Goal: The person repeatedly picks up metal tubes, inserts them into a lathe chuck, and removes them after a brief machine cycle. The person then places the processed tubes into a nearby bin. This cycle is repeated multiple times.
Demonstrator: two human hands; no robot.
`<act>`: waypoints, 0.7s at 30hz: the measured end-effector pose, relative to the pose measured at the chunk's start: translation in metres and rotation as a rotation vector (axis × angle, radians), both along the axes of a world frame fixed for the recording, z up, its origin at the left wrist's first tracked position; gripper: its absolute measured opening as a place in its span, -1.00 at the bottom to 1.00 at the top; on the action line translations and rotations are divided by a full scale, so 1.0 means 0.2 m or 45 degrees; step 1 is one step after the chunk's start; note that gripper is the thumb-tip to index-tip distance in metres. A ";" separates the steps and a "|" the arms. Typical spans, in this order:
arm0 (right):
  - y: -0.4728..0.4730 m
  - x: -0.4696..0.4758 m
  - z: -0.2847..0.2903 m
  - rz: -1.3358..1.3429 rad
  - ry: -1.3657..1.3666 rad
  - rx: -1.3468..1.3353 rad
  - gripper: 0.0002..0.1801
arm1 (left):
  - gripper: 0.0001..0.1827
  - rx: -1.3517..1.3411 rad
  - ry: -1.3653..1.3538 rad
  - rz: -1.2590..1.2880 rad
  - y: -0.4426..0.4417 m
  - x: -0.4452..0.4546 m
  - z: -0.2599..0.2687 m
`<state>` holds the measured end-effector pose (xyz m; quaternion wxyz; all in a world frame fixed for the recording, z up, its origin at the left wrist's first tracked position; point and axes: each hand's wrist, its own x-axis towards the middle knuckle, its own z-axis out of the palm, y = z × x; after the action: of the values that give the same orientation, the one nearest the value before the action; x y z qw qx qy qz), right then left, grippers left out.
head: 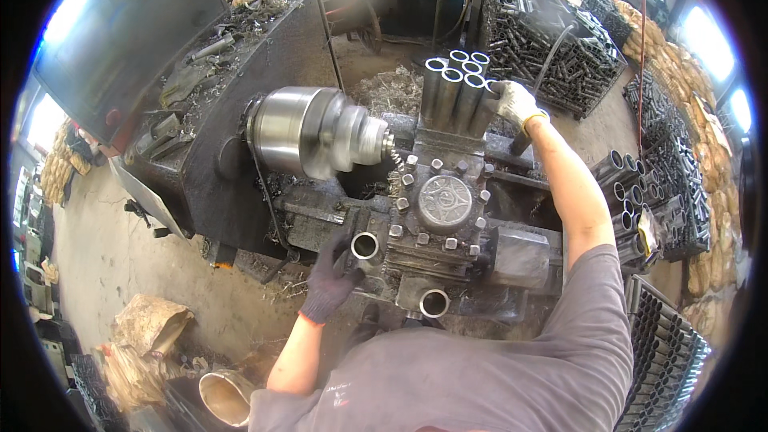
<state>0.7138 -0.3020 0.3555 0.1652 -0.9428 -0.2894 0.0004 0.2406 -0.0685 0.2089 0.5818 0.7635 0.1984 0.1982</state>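
Note:
My right hand (516, 103), in a pale glove, grips the upper end of a steel tube (483, 111) at the near right of an upright cluster. The other tubes (453, 96) in the cluster stand on the lathe behind the tool post (445, 199). My left hand (333, 279), in a dark glove, is beside a short upright tube (365, 246) on the carriage; whether its fingers hold it is unclear. Left of the tool post, the lathe chuck (294, 126) looks blurred towards its nose, as if spinning. A curled metal chip (397, 162) hangs by the workpiece end (389, 143).
Another upright tube (434, 303) stands close to my body. Square-headed bolts (396, 231) ring the tool post. The headstock (240, 84) carries metal scraps. Tubes (630, 192) are stacked at right, and a wire cage of metal parts (552, 54) stands behind. Sacks (144, 324) lie at lower left.

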 end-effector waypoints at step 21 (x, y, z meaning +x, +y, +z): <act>0.57 -0.61 -0.04 0.354 1.078 0.428 -0.62 | -0.58 0.123 0.184 0.961 1.38 -0.99 -0.64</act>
<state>0.5914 -0.1884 0.3478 0.4173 -0.7724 -0.3161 0.3598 0.0431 0.2075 0.0810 0.4160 0.6752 0.4963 0.3533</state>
